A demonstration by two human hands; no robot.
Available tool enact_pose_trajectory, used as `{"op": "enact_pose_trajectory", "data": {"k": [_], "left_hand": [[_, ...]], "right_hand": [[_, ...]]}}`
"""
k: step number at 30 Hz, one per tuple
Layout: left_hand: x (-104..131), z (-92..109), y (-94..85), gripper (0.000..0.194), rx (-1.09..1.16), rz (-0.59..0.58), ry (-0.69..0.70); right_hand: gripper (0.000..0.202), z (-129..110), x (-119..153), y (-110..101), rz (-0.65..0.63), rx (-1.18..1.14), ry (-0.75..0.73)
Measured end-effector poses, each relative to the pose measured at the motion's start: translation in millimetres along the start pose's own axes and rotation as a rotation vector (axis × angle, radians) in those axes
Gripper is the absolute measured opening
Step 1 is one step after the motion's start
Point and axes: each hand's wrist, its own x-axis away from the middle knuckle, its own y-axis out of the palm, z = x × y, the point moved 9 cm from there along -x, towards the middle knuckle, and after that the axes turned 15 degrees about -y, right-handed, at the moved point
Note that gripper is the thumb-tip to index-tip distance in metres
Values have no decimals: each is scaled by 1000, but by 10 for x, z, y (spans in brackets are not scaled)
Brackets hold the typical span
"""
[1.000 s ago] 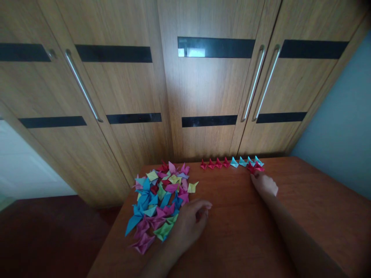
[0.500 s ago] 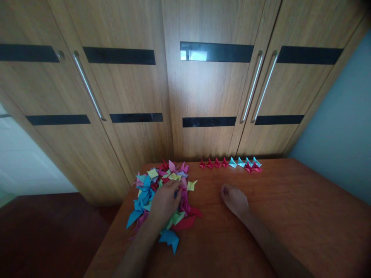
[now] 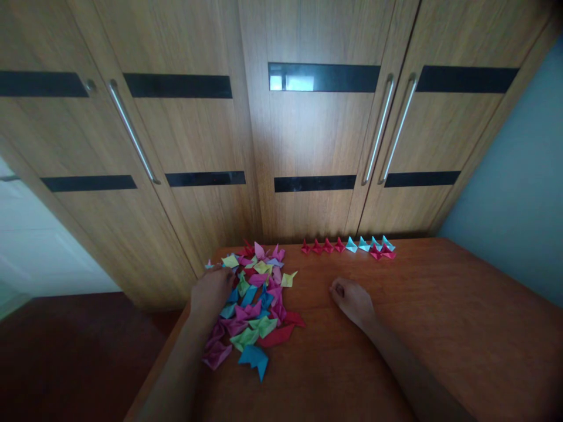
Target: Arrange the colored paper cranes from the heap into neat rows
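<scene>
My left hand (image 3: 213, 288) is over the left edge of a pile of folded origami paper pieces (image 3: 250, 312) in pink, blue, green, yellow and red. Its fingers curl down onto the pieces, and whatever they pinch is hidden. My right hand (image 3: 353, 302) rests on the table as a loose fist, with no paper showing in it. Beyond it, along the back edge, stands a row of small folded pieces, red ones (image 3: 328, 246) on the left and light blue ones (image 3: 363, 244) on the right. Two more red pieces (image 3: 382, 252) sit just in front of the blue end.
The reddish-brown wooden table (image 3: 440, 316) backs onto a wardrobe (image 3: 308, 135) with long metal handles. A blue folded piece (image 3: 255, 358) lies at the pile's near end, and a yellow one (image 3: 289, 279) at its right side. A pale blue wall (image 3: 519, 176) is at the right.
My left hand has moved left from the middle of the pile to its left edge, uncovering pink, blue and green pieces. The right hand stays in place.
</scene>
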Motion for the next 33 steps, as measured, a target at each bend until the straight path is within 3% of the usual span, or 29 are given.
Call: {"op": "enact_pose_trajectory", "data": {"k": [15,18,22,25,28,30,33], "left_hand": [[-39,162,174,31,-137,53,12],[-7,168,103,35,-137,70,-2],[102,191,-169,34,-91,195,6],[192,231,-367,29,12,276,64],[282,346,-463,24,273,269,207],[348,444,-456,21,519,192,293],[465,641,-311,19,790,-32,347]], "right_hand": [[10,-11,4,-16,3,-21,-2],[10,-9,0,-21,14,-19,-10],[9,11,-6,5,-7,-18,-10],[10,28,-10,17,-17,-18,-16],[10,56,-13,26,-18,-36,-18],[11,50,-19,21,1,-90,-31],[16,-66,-33,-14,66,-301,-98]]}}
